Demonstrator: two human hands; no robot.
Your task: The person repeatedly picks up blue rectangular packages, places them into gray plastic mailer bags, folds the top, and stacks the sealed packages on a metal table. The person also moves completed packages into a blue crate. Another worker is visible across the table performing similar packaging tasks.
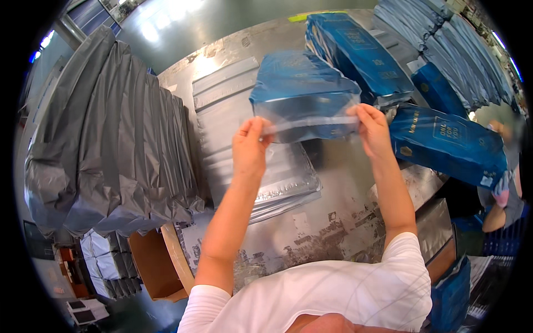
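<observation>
A blue plastic package with a clear front edge lies before me on the table, partly over a stack of flat grey plastic mailer bags. My left hand pinches the left end of that clear edge. My right hand grips its right end, so the film is stretched between the two hands. Just behind and to the right, a second blue package leans close by. Another printed blue package rests to the right of my right hand.
Tall grey-wrapped bundles stand along the left side. More grey bundles are piled at the far right. An open cardboard box sits below the worn metal table at lower left. Another person's arm is at the right edge.
</observation>
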